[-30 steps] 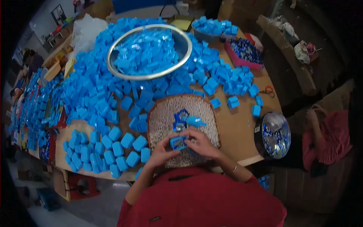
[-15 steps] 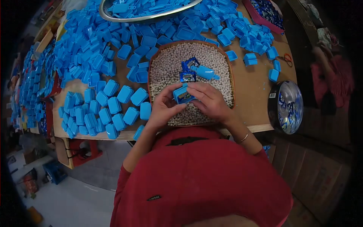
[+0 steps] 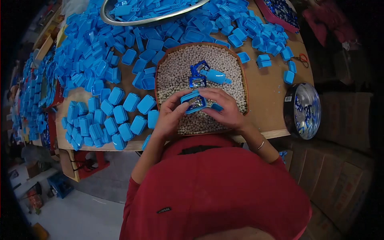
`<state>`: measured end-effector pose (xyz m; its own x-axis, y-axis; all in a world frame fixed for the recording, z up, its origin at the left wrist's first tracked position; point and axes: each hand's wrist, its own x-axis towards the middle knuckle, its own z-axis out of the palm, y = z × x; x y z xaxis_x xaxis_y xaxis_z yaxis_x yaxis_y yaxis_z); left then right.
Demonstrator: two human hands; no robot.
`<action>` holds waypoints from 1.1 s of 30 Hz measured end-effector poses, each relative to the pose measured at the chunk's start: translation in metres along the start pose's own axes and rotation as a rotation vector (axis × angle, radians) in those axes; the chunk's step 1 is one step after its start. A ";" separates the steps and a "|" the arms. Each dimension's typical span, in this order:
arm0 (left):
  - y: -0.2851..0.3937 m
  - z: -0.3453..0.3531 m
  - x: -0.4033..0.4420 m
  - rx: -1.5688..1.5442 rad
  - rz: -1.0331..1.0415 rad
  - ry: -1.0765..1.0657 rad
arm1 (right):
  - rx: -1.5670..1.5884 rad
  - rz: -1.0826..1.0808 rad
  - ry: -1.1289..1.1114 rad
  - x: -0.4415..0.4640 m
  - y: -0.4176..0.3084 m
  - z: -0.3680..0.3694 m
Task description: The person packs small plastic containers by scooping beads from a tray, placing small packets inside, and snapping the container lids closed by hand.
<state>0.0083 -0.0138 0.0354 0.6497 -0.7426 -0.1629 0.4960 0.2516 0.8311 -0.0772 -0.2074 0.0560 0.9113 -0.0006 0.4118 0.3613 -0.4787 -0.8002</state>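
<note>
Above a tub of pale round beads [image 3: 182, 60], a small blue plastic box [image 3: 187, 97] is held between my two hands. A shiny dark-blue packet [image 3: 196, 103] lies inside it. My left hand [image 3: 170, 115] grips the box's left side, thumb at its front edge. My right hand [image 3: 225, 109] holds the right side, fingers over the top edge, and another light-blue piece [image 3: 217, 107] shows under those fingers; its shape is mostly hidden. On the beads just beyond are two blue packets [image 3: 197, 82] and a light-blue plastic piece with tabs [image 3: 216, 76].
Closed blue boxes [image 3: 120, 113] cluster at left; a big heap of blue parts [image 3: 94, 48] lies behind. A metal basin [image 3: 160, 20] stands at the back. Right are scissors [image 3: 304, 60], a round clear container [image 3: 307, 112] with packets, and a pink tray [image 3: 276, 14].
The box between my hands has tipped so its inside and the packet show more. A light-blue piece now shows under my right fingers. At far right, the other person's red clothing has shifted away.
</note>
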 end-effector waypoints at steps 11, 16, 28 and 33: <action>0.002 -0.004 0.005 -0.163 -0.110 0.025 | -0.238 -0.006 0.046 0.012 0.003 -0.029; 0.006 -0.005 0.007 -0.180 -0.159 0.099 | -0.608 0.133 -0.005 0.013 0.051 -0.031; 0.000 -0.006 0.006 -0.016 -0.149 -0.019 | -0.559 0.086 0.000 0.010 0.068 -0.042; -0.001 -0.003 0.005 0.014 -0.123 -0.038 | -0.151 0.106 0.029 0.015 0.028 -0.046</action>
<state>0.0130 -0.0158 0.0323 0.5617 -0.7905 -0.2440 0.5625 0.1487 0.8133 -0.0629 -0.2618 0.0596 0.9359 -0.0824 0.3426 0.2275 -0.6011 -0.7661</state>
